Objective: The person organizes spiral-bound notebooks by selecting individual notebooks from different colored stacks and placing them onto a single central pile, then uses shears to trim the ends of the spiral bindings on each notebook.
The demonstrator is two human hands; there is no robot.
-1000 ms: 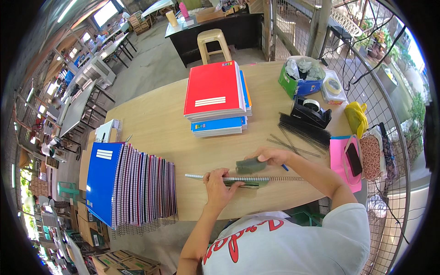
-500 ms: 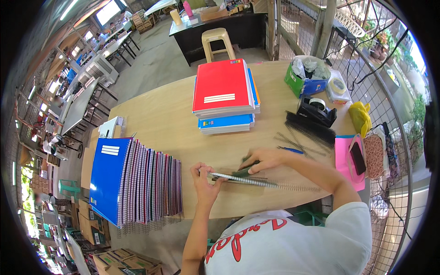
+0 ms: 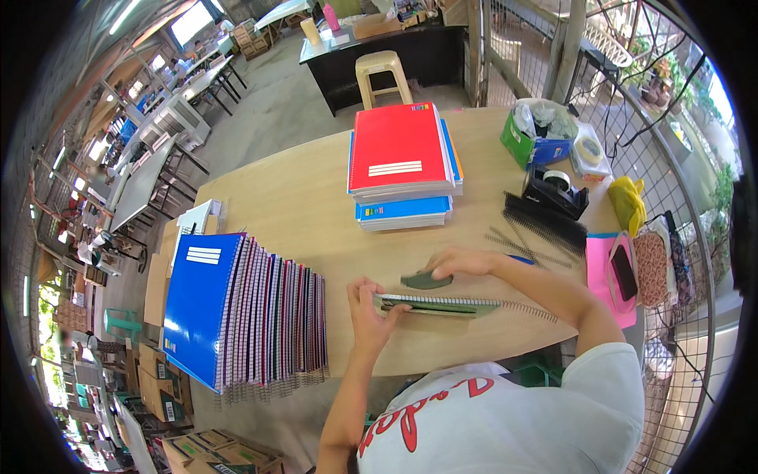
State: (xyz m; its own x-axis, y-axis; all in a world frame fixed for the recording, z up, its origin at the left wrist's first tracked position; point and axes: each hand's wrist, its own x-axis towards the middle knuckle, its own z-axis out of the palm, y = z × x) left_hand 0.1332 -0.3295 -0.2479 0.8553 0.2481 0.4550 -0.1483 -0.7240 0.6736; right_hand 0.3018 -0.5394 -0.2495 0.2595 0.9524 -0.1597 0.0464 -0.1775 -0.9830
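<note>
My left hand (image 3: 368,308) pinches the left end of a notebook (image 3: 450,304), which stands on edge with its punched spine upward. A thin dark wire coil (image 3: 530,310) runs along the spine and sticks out well past its right end. Just beyond the spine, my right hand (image 3: 458,262) grips a dark green flat piece with a curved edge (image 3: 423,281); its exact kind is unclear. That piece is apart from the notebook. Left of my left hand stands a long row of spiral notebooks (image 3: 268,316), with a blue cover (image 3: 201,308) facing outward.
A stack of red and blue notebooks (image 3: 395,150) sits mid-table. To the right lie loose coils (image 3: 545,221), a tape dispenser (image 3: 555,192), a box of plastic bags (image 3: 539,134), a yellow cloth (image 3: 628,205) and a phone (image 3: 623,272) on pink material. Wire mesh borders the right.
My right hand has drawn the dark green piece away from the notebook, toward the far side. The notebook's spine now shows more fully. The whole view has shifted slightly.
</note>
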